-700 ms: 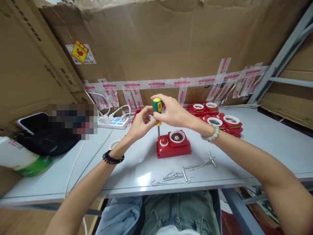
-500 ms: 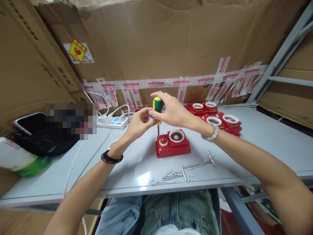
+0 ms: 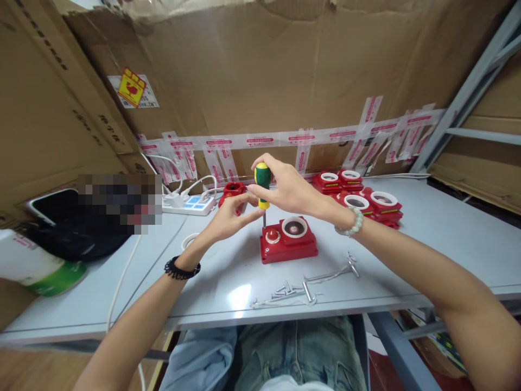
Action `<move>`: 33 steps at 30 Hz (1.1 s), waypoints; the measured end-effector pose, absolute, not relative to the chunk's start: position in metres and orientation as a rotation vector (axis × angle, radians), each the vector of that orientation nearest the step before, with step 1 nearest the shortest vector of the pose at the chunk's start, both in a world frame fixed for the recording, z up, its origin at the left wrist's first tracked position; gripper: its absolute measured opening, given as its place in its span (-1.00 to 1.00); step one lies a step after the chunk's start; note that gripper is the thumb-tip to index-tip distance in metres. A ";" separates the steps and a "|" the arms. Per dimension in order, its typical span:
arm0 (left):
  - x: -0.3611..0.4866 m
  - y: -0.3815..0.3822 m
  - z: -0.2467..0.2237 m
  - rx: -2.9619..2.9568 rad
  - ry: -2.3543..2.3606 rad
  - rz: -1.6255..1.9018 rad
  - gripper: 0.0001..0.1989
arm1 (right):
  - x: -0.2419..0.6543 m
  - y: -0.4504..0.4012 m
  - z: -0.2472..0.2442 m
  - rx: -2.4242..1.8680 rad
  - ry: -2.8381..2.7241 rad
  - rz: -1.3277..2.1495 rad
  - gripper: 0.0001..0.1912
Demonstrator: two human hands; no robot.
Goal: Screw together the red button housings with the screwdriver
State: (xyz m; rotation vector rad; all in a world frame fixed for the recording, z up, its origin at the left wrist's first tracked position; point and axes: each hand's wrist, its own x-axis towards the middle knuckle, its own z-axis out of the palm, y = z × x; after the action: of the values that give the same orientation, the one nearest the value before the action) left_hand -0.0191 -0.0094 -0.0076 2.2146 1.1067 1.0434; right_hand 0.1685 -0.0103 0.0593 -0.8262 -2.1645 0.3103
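A screwdriver (image 3: 263,176) with a green and yellow handle stands upright, its tip at the far left corner of a red box-shaped device (image 3: 290,252). This device has a red dome and a round white-ringed opening on top. My right hand (image 3: 291,187) is closed around the screwdriver's handle from the right. My left hand (image 3: 230,217) is just left of the lower handle, thumb and forefinger apart, their tips close to the yellow collar; whether they touch it I cannot tell. The screwdriver's tip is partly hidden behind the device's edge.
Loose screws and metal hex keys (image 3: 285,295) lie near the front edge. Several similar red devices (image 3: 368,203) are stacked at right. A red housing (image 3: 233,190) sits behind my left hand, near a power strip (image 3: 189,205). A white ring (image 3: 188,240) lies by my left wrist.
My left hand has moved slightly left and down, its thumb and forefinger opening away from the screwdriver; the red housing behind shows more. My right hand keeps its grip on the handle.
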 end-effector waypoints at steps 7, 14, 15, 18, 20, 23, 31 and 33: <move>-0.017 -0.014 -0.012 2.375 1.061 0.704 -0.80 | 0.169 -0.006 0.058 -0.785 -2.129 0.335 -0.56; -0.016 -0.010 -0.015 2.398 1.042 0.767 -0.79 | 0.171 -0.009 0.061 -0.715 -2.060 0.297 -0.60; -0.017 -0.010 -0.013 2.402 1.041 0.804 -0.79 | 0.172 -0.011 0.063 -0.698 -2.047 0.288 -0.61; -0.020 -0.015 -0.004 2.404 1.032 0.900 -0.79 | 0.181 -0.021 0.073 -0.662 -1.995 0.271 -0.63; -0.019 -0.024 0.002 2.384 1.014 0.910 -0.78 | 0.190 -0.031 0.080 -0.670 -1.934 0.266 -0.62; -0.010 -0.045 0.005 2.339 0.915 0.768 -0.79 | 0.207 -0.046 0.085 -0.699 -1.827 0.223 -0.63; 0.029 -0.081 -0.020 2.497 0.753 0.273 -0.87 | 0.231 -0.064 0.071 -0.696 -1.791 0.225 -0.67; 0.032 -0.082 -0.023 2.525 0.752 0.243 -0.87 | 0.232 -0.065 0.068 -0.712 -1.796 0.255 -0.69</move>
State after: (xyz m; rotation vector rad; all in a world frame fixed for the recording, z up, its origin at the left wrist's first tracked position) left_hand 0.0322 -0.0817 -0.0234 2.5245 0.7518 0.2431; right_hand 0.2316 -0.0650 0.0685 -0.7118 -1.7964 0.2551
